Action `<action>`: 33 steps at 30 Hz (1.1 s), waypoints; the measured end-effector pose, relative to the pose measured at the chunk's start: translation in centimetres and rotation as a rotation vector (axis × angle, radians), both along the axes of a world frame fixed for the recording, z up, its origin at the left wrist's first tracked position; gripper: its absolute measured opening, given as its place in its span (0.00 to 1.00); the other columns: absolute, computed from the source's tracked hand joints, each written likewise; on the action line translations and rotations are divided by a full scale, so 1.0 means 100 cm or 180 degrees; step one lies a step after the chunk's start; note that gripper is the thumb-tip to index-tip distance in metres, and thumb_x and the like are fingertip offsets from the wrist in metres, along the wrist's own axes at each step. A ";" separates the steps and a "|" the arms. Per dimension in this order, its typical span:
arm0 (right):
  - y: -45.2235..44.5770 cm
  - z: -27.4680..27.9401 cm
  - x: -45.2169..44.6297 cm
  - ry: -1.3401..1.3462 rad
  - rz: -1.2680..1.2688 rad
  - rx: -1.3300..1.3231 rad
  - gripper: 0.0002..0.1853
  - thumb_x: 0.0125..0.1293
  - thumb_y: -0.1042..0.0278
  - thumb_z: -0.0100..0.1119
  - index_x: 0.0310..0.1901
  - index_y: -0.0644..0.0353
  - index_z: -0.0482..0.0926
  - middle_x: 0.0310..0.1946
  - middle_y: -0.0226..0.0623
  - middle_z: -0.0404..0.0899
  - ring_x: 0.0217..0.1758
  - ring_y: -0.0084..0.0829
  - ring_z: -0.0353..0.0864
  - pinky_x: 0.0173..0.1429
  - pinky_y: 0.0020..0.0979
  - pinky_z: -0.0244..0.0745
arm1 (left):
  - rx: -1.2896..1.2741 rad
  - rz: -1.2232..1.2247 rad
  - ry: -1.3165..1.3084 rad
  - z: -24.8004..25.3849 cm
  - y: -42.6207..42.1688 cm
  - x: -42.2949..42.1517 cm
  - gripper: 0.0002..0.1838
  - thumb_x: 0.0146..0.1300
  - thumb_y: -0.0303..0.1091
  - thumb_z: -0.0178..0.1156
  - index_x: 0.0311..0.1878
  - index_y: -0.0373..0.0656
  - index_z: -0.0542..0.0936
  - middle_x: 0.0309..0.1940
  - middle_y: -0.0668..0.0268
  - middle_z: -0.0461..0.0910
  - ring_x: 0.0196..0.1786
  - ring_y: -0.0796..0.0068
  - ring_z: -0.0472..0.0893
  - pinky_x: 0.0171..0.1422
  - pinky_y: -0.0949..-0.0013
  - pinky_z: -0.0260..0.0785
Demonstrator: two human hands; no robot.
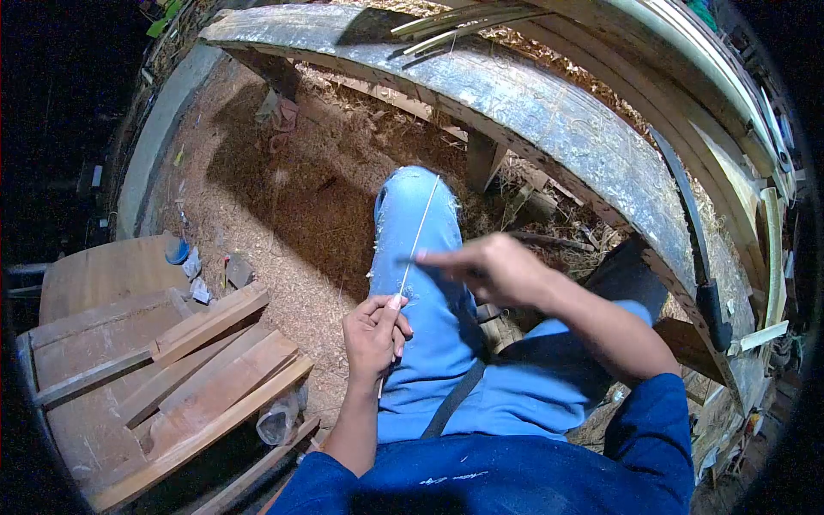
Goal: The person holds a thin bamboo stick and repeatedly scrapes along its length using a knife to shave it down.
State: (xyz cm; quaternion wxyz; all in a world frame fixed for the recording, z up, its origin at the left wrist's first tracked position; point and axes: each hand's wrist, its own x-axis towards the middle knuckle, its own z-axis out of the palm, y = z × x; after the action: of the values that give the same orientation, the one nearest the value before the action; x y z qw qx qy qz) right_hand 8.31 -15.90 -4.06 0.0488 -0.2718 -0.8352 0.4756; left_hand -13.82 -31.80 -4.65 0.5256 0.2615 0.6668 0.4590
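A thin pale stick [420, 225] lies slanted over my jeans-covered knee, its far tip near the top of the knee. My left hand [376, 330] pinches it near its lower part, thumb on top, and a short end shows below the hand. My right hand [482, 268] is to the right, blurred by motion, with its index finger stretched toward the middle of the stick. Something dark and thin runs across the knee in line with that finger, too blurred to identify. The lower fingers of the right hand look curled, and what they hold, if anything, is unclear.
A long weathered plank bench [515, 103] curves across the top and right, with thin strips [468, 24] and a dark-handled long blade [687, 206] on it. Cut wooden boards [219, 386] lie at lower left, near a plastic bag [276, 422]. Shavings cover the ground [249, 206].
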 end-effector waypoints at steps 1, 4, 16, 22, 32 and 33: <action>-0.010 -0.014 -0.003 0.0675 0.0050 0.0241 0.53 0.45 0.86 0.69 0.76 0.28 0.77 0.42 0.51 0.90 0.33 0.42 0.89 0.47 0.46 0.86 | 0.0005 0.0006 0.0003 0.000 0.001 0.000 0.12 0.81 0.31 0.60 0.47 0.28 0.84 0.22 0.59 0.83 0.12 0.83 0.72 0.16 0.77 0.60; 0.001 -0.007 0.000 0.0369 -0.0483 -0.0028 0.51 0.47 0.86 0.66 0.76 0.32 0.77 0.44 0.52 0.90 0.34 0.46 0.89 0.49 0.45 0.86 | -0.0026 -0.0056 0.0013 0.001 0.002 -0.002 0.13 0.82 0.32 0.60 0.48 0.29 0.84 0.21 0.59 0.83 0.12 0.83 0.71 0.16 0.77 0.60; 0.006 -0.015 0.002 0.0690 -0.1221 0.0463 0.43 0.55 0.90 0.63 0.73 0.40 0.80 0.47 0.50 0.91 0.46 0.30 0.93 0.51 0.39 0.87 | -0.0067 -0.0092 -0.0027 0.004 0.004 0.000 0.13 0.82 0.32 0.59 0.47 0.28 0.84 0.21 0.60 0.83 0.12 0.83 0.71 0.16 0.77 0.60; -0.001 -0.007 -0.002 0.0550 -0.0401 0.0324 0.52 0.46 0.86 0.68 0.77 0.34 0.75 0.44 0.51 0.90 0.41 0.49 0.91 0.51 0.47 0.86 | -0.0107 -0.0060 -0.0049 0.001 0.003 -0.004 0.13 0.82 0.32 0.58 0.48 0.28 0.84 0.21 0.60 0.82 0.12 0.83 0.71 0.16 0.77 0.60; 0.003 -0.013 0.002 0.0649 -0.0962 0.0450 0.35 0.64 0.84 0.66 0.72 0.43 0.81 0.50 0.54 0.89 0.44 0.42 0.94 0.48 0.42 0.87 | -0.0082 -0.0039 0.0017 0.005 0.000 0.000 0.13 0.81 0.31 0.61 0.49 0.28 0.85 0.22 0.59 0.83 0.13 0.83 0.72 0.16 0.77 0.59; 0.009 -0.015 -0.001 0.0635 -0.1117 0.0613 0.38 0.62 0.85 0.65 0.73 0.41 0.80 0.47 0.51 0.91 0.41 0.39 0.94 0.46 0.41 0.87 | -0.0090 -0.0077 0.0059 0.006 0.000 0.000 0.12 0.81 0.31 0.61 0.49 0.28 0.85 0.22 0.59 0.84 0.13 0.83 0.72 0.16 0.77 0.59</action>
State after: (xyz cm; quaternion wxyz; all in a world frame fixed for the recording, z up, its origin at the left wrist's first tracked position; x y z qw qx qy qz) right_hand 8.19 -15.04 -5.58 0.2389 -0.3587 -0.8076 0.4025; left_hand -13.84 -31.85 -4.08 0.5285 0.2663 0.6749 0.4407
